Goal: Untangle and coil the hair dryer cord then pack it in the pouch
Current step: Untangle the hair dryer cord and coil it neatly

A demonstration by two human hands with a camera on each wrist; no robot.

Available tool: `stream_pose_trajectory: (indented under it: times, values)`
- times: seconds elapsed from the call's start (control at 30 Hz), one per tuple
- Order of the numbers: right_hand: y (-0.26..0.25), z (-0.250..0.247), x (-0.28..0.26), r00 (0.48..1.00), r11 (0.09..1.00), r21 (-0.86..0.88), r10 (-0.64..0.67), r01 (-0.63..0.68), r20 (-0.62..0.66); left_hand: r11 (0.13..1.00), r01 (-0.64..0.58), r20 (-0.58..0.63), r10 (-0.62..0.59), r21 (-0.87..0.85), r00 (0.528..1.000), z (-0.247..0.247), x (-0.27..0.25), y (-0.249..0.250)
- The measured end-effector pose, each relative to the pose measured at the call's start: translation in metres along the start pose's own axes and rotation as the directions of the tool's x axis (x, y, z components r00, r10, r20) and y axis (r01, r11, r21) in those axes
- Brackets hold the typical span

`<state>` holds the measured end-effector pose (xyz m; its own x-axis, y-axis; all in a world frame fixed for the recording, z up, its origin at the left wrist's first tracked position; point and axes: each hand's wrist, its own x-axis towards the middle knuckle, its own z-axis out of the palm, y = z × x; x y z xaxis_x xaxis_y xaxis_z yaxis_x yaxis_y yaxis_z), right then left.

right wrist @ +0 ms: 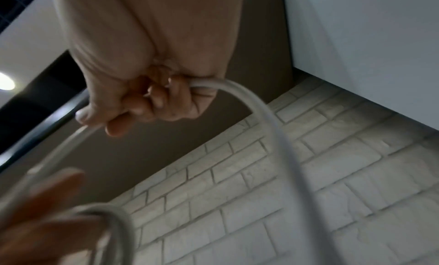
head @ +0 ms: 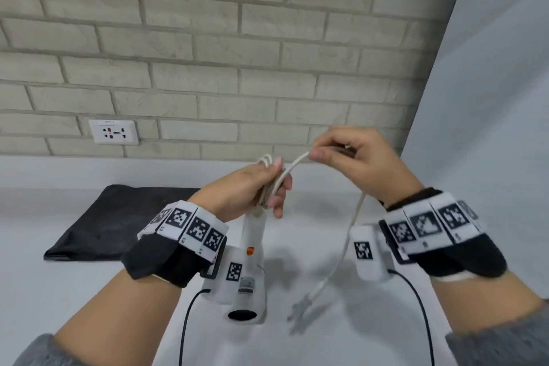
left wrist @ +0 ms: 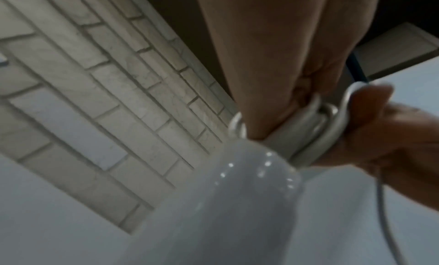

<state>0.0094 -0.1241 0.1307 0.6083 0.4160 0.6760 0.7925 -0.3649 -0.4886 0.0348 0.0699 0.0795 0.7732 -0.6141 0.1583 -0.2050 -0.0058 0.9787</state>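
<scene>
A white hair dryer (head: 252,273) hangs nozzle-down above the counter, its body blurred and close in the left wrist view (left wrist: 228,203). My left hand (head: 261,187) grips several loops of the white cord (head: 269,184) gathered at the top of the dryer's handle; the same loops (left wrist: 316,130) cross my left palm. My right hand (head: 338,151) pinches the cord (right wrist: 240,94) to the right of the loops. From there the cord hangs down to its plug (head: 303,304), just above the counter. A black pouch (head: 118,223) lies flat at the left.
The white counter (head: 326,342) runs under both hands to a brick wall (head: 237,53). A wall socket (head: 114,131) sits low on the bricks at the left. A white side panel (head: 490,98) stands on the right. Black cables (head: 416,306) trail from my wrist cameras.
</scene>
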Motion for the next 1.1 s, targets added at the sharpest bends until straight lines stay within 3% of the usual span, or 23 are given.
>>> stream_pose_trajectory:
  times: [0.13,0.2,0.3,0.4,0.47,0.53,0.67,0.8,0.97,1.1]
  values:
    - [0.023,0.010,0.024,0.998,0.994,0.097,0.058,-0.057,-0.015,0.992,-0.029,0.237,0.058,-0.125,0.970,0.004,-0.004,-0.004]
    - [0.034,0.021,0.027,0.994,0.984,0.143,0.106,-0.110,0.037,0.977,-0.035,0.272,0.093,-0.211,0.958,0.005,-0.006,-0.007]
    - [0.046,0.044,0.018,0.960,0.943,0.210,0.229,-0.260,0.161,0.946,-0.041,0.214,0.115,-0.322,0.970,0.005,-0.006,-0.011]
    - [0.054,0.065,0.004,0.862,0.764,0.408,0.393,-0.500,0.319,0.922,-0.058,0.127,0.115,-0.384,0.985,0.000,-0.008,-0.014]
    - [0.058,0.072,-0.003,0.837,0.688,0.481,0.396,-0.543,0.379,0.904,-0.039,0.102,0.091,-0.427,0.991,-0.003,-0.010,-0.014]
    - [0.057,0.075,-0.008,0.840,0.700,0.475,0.372,-0.533,0.395,0.898,-0.006,0.079,0.046,-0.441,0.996,-0.002,-0.011,-0.012]
    - [0.052,0.077,-0.011,0.844,0.682,0.498,0.418,-0.535,0.335,0.926,0.052,-0.066,-0.082,-0.375,0.994,-0.001,-0.010,-0.007]
    - [0.049,0.077,-0.012,0.857,0.676,0.526,0.411,-0.516,0.312,0.960,0.048,-0.272,-0.126,-0.277,0.954,-0.001,-0.007,-0.008]
    - [0.061,0.074,-0.021,0.854,0.538,0.694,0.470,-0.479,0.225,0.947,-0.021,-0.269,-0.070,-0.319,0.960,0.001,-0.011,-0.009]
    - [0.067,0.079,-0.023,0.877,0.765,0.480,0.480,-0.429,0.018,0.940,-0.039,-0.262,-0.054,-0.338,0.963,0.006,-0.010,-0.008]
